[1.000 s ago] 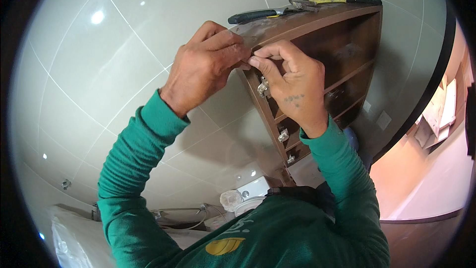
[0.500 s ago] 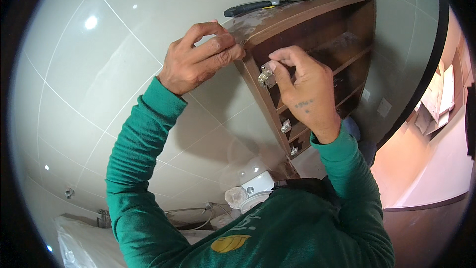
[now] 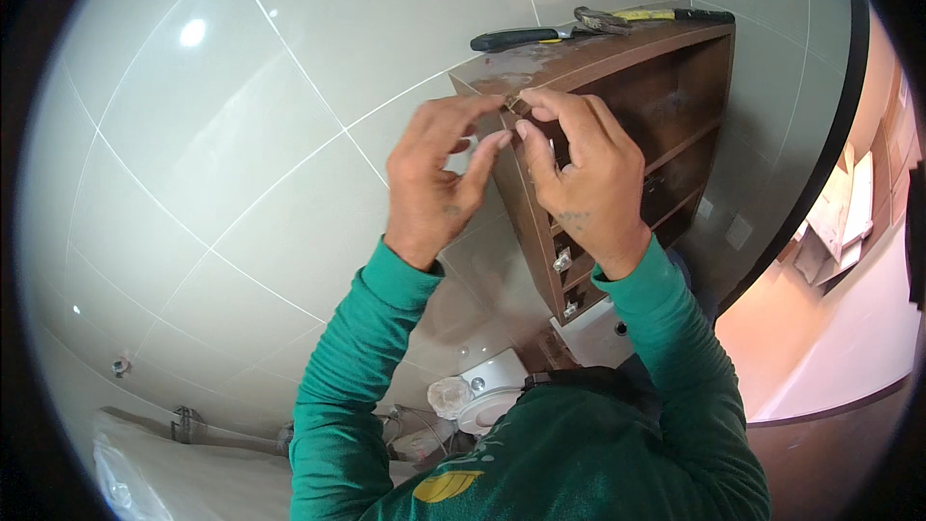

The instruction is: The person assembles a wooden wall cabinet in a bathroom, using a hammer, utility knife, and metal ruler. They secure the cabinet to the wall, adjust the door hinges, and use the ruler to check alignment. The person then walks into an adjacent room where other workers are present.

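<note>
Left hand [image 3: 439, 159] and right hand [image 3: 590, 159] have come together since last frame, fingers half-curled at a small brassy bit [image 3: 512, 104] by the cabinet [image 3: 569, 66] corner, can't tell which grips, probably light and stiff, so pinch its edges

The cabinet [image 3: 529, 222] is moderately lit on its outer faces, while its interior is left in deep brown shadow. Left of the cabinet, a round white glare is thrown back by the glossy wall [image 3: 260, 164], with a fainter glint beside it. Just left of the cabinet, soft shadow is cast. Far right of the cabinet, beyond the dark frame [image 3: 857, 87], a warm pinkish brightness is seen, and pale surfaces are nearly washed out. Seams [image 3: 345, 128] are bowed by the fisheye, and the picture's corners are swallowed by black.
</note>
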`<move>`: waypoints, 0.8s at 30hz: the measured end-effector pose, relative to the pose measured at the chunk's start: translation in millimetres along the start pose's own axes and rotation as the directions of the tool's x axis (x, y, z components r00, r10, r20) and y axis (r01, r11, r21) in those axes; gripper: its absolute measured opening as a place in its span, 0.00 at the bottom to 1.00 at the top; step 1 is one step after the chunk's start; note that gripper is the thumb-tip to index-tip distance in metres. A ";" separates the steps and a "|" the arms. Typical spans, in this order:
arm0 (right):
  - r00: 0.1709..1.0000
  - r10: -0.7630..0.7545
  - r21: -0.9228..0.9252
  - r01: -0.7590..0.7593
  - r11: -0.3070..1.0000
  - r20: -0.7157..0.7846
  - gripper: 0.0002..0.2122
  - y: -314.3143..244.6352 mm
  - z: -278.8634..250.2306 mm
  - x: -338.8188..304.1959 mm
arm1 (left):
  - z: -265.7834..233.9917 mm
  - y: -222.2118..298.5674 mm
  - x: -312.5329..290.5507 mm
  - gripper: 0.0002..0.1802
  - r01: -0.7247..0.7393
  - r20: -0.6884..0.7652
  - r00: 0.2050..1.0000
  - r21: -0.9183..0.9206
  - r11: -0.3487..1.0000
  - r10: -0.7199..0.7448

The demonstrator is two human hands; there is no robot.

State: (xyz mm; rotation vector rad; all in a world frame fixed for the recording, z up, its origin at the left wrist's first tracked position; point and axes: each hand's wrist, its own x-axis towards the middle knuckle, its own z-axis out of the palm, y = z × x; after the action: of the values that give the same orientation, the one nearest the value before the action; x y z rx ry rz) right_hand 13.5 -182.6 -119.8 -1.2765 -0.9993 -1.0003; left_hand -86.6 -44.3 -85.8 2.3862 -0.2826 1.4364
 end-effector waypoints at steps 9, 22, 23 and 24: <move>0.997 -0.031 -0.046 0.034 0.998 0.073 0.06 8.8 6.9 7.9 | 2.6 -5.4 10.1 0.23 0.045 0.045 0.998 -0.086 0.995 -0.041; 0.876 0.447 0.097 -0.469 0.878 0.182 0.06 3.0 -0.4 16.1 | 3.9 -7.6 10.8 0.25 0.125 0.014 0.992 -0.166 0.978 -0.125; 0.855 0.479 0.086 -0.502 0.861 0.198 0.06 -4.8 -4.9 20.6 | 5.5 -10.9 9.6 0.26 0.124 0.003 0.992 -0.188 0.974 -0.125; 0.836 0.508 0.060 -0.529 0.847 0.207 0.06 -8.8 -10.7 22.5 | 11.8 -13.0 8.0 0.26 0.131 -0.015 0.990 -0.221 0.966 -0.138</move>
State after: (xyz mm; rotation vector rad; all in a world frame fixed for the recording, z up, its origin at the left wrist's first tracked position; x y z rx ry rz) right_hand 11.3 -194.3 -96.1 -1.4558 -0.7657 -0.4015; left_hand -68.8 -36.8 -86.2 2.1606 -0.2524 1.3064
